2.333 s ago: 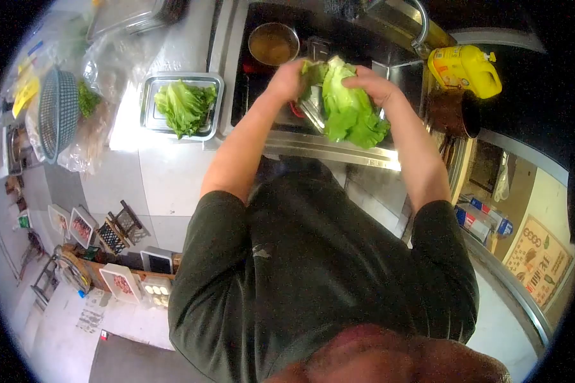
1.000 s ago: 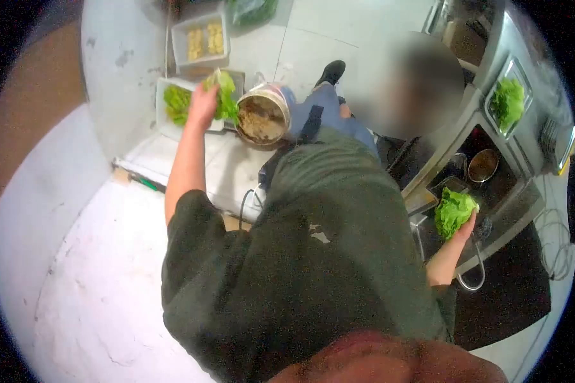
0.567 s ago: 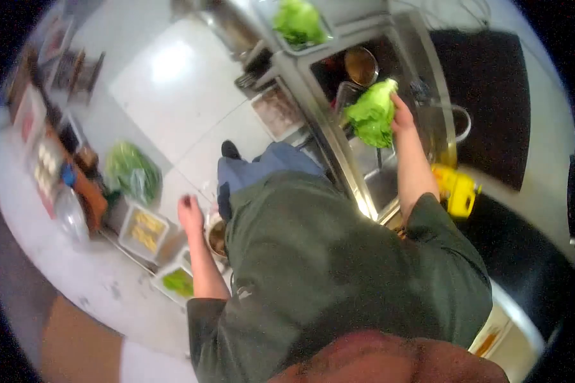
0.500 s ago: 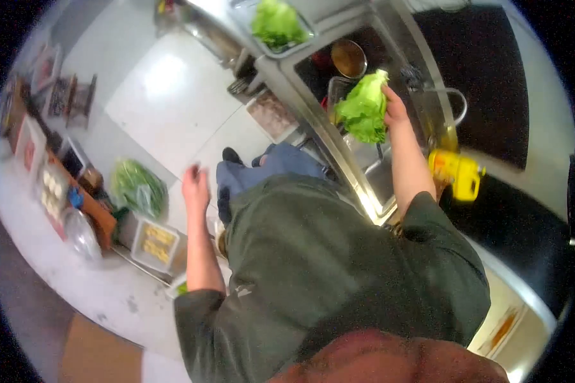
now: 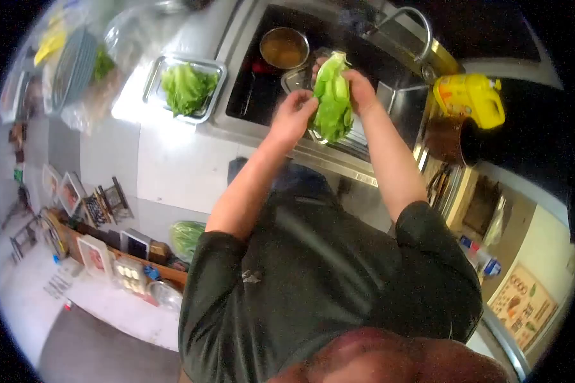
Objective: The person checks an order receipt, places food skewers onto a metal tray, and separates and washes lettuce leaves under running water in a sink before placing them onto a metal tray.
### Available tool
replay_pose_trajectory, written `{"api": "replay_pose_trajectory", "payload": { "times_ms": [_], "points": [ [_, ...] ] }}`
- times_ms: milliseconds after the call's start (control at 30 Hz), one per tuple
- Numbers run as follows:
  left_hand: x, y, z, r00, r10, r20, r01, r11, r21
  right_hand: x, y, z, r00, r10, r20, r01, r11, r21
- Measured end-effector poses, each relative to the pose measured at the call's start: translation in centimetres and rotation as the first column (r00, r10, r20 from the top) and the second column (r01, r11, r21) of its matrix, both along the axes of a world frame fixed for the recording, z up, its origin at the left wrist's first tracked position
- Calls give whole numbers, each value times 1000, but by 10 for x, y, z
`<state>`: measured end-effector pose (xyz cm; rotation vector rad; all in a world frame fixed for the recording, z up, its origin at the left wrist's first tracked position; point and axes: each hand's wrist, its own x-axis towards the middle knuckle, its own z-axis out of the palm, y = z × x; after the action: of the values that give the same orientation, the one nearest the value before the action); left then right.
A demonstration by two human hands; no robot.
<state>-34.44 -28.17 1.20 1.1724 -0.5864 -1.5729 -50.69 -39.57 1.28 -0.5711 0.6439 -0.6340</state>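
Note:
Over the sink a head of green lettuce is held up, its pale cut stem end at the top and its leaves hanging toward me. My right hand is closed around the upper part from the right, with some fingertips showing behind the stem. From the left, my left hand has thumb and fingers pinched at the edge of the leaves. Loose lettuce leaves lie in a metal tray left of the sink.
A metal pot sits in the sink, below the curved faucet. To the right stand a yellow jug and a brown container. A bagged green vegetable lies on the floor at left.
My body and view have turned to face the sink. My left hand has come up from my side to the lettuce, which my right hand still holds, now stem upward.

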Motion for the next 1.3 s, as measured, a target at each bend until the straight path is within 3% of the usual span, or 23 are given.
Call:
{"api": "replay_pose_trajectory", "payload": {
  "times_ms": [100,267,367,467,500,600,667,767,833,967,1033,1133,1233,1300],
  "points": [
    [-3,-14,12,980,-110,164,107,994,26,-6,6,14,836,-16,-549,-12,999,-46],
    [2,-33,0,924,-275,266,285,959,3,-21,18,22,875,-106,-472,88,994,-59],
    [17,-42,1,869,-333,366,347,937,27,-16,23,26,838,-148,-524,49,979,-197],
    [34,-50,-2,860,-404,313,407,912,57,-10,23,20,801,-181,-570,86,978,-190],
    [38,-53,-6,832,-397,388,421,907,26,-9,23,17,786,-200,-585,105,975,-194],
    [48,-62,-8,746,-344,570,453,890,-57,3,23,24,631,-209,-747,49,972,-230],
    [47,-64,-7,763,-246,598,381,918,-108,6,19,33,591,-159,-791,-29,976,-218],
    [42,-66,-14,742,-94,663,307,928,-211,-2,12,11,429,-225,-875,-108,949,-297],
    [34,-65,-20,746,20,666,234,928,-290,6,14,28,297,-254,-920,-171,934,-313],
    [33,-67,-7,666,12,746,390,847,-362,10,15,47,149,-259,-954,-290,911,-293],
    [39,-72,-7,513,4,858,560,757,-338,7,14,45,123,-274,-954,-337,892,-300],
    [46,-83,-9,213,-106,971,746,659,-92,10,15,53,62,-240,-969,-382,891,-245],
    [40,-89,-12,138,58,989,699,702,-139,15,12,58,-33,-208,-978,-433,885,-173],
    [28,-89,-13,162,20,987,666,735,-125,19,12,57,-72,-212,-975,-469,869,-155]
  ]
}}
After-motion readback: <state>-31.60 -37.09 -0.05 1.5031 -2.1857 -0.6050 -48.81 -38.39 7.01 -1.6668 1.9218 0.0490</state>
